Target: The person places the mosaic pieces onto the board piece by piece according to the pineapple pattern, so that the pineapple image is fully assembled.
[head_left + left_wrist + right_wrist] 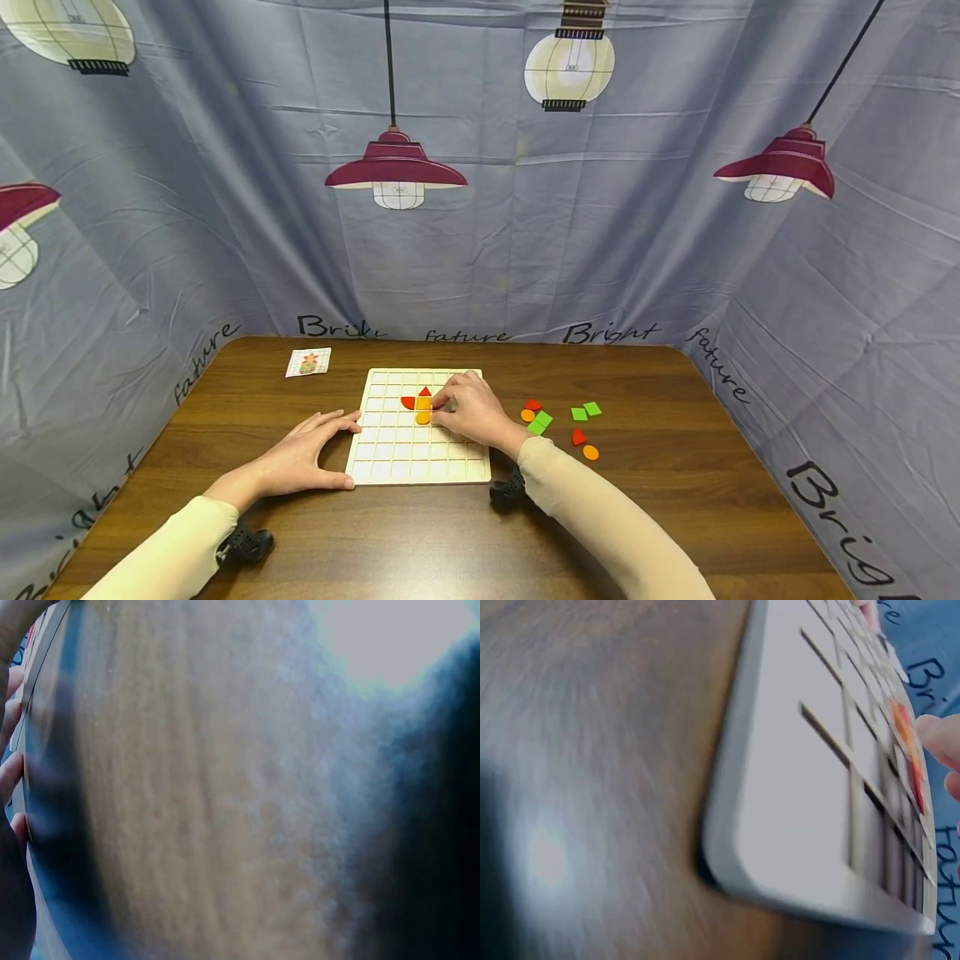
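A cream gridded board [382, 462] lies on the table. On its squares sit a red triangle tile [425, 392], a red rounded tile [407, 402], an orange square tile [423, 403] and an orange round tile [423, 418]. My right hand [472, 408] reaches over the board, thumb and forefinger pinching a red tile [916, 787] beside the orange square; the fingers hide most of it from above. Thumb and fingers spread, my left hand [303, 458] rests against the board's left edge. The left wrist view shows mostly blurred tabletop, with fingertips at its left side.
Right of the board lie loose red, orange and green tiles, including a green square [592, 408], a red piece [578, 437] and an orange circle [591, 452]. A card [308, 362] with a pineapple pattern lies at the back left. A printed curtain [480, 275] hangs behind the wooden table [360, 542].
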`<state>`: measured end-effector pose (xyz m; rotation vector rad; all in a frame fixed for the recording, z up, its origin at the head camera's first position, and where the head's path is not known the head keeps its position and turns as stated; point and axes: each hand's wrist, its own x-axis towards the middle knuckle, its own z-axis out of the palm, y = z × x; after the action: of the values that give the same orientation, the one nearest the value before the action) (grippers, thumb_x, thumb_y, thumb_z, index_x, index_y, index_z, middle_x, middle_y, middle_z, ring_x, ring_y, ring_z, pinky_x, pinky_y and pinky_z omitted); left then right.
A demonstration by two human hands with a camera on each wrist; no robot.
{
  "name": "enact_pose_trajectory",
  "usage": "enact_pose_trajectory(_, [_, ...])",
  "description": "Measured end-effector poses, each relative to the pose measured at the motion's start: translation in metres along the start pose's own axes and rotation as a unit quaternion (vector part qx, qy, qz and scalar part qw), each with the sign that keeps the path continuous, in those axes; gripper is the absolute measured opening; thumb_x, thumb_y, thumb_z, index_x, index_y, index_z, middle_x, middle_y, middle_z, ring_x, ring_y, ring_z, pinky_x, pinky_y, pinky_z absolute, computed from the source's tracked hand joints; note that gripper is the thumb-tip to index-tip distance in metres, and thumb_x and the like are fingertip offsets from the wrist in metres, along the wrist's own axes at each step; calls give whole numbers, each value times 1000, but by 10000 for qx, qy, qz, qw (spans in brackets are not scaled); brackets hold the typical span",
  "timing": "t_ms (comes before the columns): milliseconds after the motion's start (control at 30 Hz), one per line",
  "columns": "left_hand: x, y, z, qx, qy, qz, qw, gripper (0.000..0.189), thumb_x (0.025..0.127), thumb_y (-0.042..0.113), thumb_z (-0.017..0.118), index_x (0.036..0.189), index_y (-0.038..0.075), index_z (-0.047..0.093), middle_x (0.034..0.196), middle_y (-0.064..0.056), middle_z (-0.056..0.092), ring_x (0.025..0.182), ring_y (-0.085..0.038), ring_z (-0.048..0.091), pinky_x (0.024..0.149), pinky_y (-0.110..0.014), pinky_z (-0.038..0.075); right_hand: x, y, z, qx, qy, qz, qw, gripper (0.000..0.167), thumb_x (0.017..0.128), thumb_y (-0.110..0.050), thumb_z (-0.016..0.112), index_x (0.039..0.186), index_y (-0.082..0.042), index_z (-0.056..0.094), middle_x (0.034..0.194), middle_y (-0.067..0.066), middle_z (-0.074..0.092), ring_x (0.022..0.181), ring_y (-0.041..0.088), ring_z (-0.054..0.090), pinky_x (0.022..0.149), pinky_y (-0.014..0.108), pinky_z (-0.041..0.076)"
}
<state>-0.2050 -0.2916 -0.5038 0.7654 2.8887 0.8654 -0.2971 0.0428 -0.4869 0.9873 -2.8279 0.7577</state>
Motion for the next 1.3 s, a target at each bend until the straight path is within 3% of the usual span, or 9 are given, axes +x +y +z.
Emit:
enact_pose_trajectory(467, [0,-1,0,-55,-26,14,10000,79,76,66,81,137,21,58,161,-2,40,148,-40,31,116,-70,18,-35,58,-63,10,458,472,9978,19,91,-28,80,108,-20,80,98,-12,61,95,15,47,89,39,42])
enact_pose_trajectory(833, [0,1,-1,-75,-51,-19,10000,79,76,66,81,138,23,57,161,-3,40,147,-42,31,115,-71,19,-74,104,-102,-102,475,836,9953,25,89,-28,82,111,-17,80,100,-8,64,100,21,50,91,44,40])
enact_pose_trajectory(1067, [-1,1,-2,-62,-12,38,10000,78,76,64,82,137,21,58,161,-4,41,147,-41,31,115,-71,18,-87,125,-104,-362,299,982,9941,26,88,-29,81,112,-21,80,104,-6,66,104,24,51,90,48,39])
enact_pose_trajectory(1300, [0,2,-1,-55,-19,29,10000,79,76,65,81,137,21,58,161,-4,41,147,-41,32,116,-70,18,-83,126,-90,-412,13,972,9944,23,89,-32,81,111,-25,80,107,-5,68,101,22,51,87,44,39])
